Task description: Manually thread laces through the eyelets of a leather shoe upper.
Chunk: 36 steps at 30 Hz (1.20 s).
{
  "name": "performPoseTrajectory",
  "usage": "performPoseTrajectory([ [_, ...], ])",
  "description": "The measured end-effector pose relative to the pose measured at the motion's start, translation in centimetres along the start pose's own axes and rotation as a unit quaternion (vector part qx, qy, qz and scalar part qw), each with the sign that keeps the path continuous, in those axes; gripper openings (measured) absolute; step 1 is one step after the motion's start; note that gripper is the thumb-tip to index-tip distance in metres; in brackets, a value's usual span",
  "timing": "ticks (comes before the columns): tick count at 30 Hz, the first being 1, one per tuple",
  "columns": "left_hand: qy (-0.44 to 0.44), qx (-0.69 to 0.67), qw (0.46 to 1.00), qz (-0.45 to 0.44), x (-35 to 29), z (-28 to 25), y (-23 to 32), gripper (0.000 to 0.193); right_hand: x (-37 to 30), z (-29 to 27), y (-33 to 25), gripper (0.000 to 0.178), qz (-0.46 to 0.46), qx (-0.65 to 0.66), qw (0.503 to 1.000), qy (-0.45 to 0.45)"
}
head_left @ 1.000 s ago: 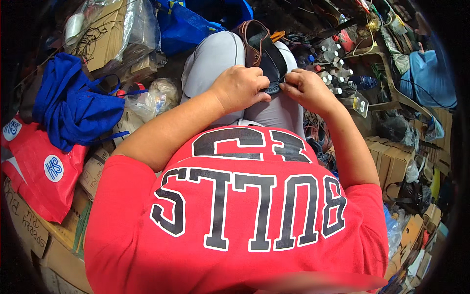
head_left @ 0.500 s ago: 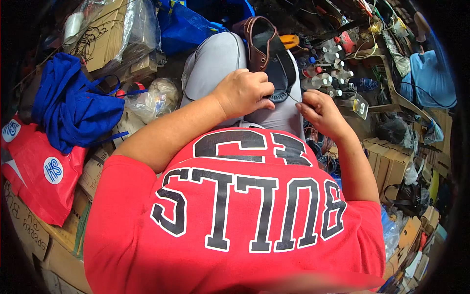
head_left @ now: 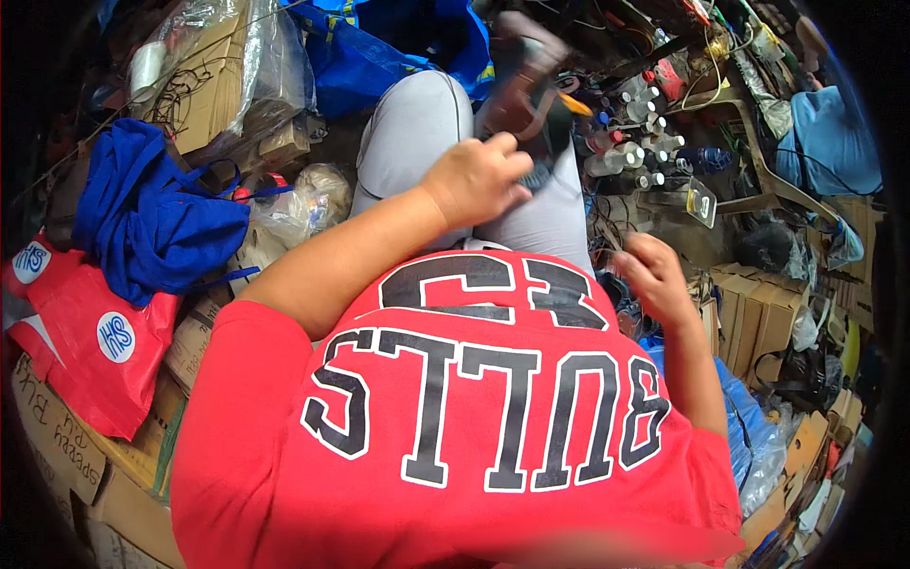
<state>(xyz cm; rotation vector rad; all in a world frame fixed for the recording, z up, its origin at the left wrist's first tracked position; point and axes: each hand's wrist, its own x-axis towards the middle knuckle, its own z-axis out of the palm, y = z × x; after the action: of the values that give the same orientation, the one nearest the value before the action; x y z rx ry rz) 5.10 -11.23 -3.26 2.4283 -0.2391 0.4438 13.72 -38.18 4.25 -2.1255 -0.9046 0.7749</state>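
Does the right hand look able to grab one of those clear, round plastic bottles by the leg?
Probably yes. The right hand is apart from the blurred brown leather shoe, and nothing solid seems to stand between it and the clear, round plastic bottles. Whether its fingers hold anything is unclear.

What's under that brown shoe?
Light-grey cloth trousers on the person's right leg show past the edge of the blurred brown shoe. Whatever lies directly beneath the shoe is covered, and the blur hides whether it touches the trousers.
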Motion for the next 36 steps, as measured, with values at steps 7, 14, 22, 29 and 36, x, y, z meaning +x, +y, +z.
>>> performPoseTrajectory([
  [7,0.005,-0.049,0.997,-0.052,-0.2,-0.6,-0.4,0.029,-4.7,-3.1,6.2,0.015,0.219,0.023,0.971,0.094],
  [14,0.072,-0.164,0.977,-0.115,0.9,-1.6,-0.3,0.023,-3.2,-2.1,9.8,0.054,0.164,-0.254,0.947,0.108],
  [22,0.218,-0.488,0.835,-0.134,7.7,-5.7,5.7,0.020,9.1,3.3,-4.8,0.054,-0.239,0.126,0.936,0.227],
  [29,0.204,-0.030,0.978,-0.043,3.9,-14.2,3.4,0.042,16.0,2.0,-5.7,0.030,-0.185,0.481,0.855,0.059],
  [36,0.202,0.090,0.973,-0.061,2.2,-18.5,-1.8,0.046,22.0,5.1,-8.1,0.035,0.007,0.660,0.722,-0.207],
])
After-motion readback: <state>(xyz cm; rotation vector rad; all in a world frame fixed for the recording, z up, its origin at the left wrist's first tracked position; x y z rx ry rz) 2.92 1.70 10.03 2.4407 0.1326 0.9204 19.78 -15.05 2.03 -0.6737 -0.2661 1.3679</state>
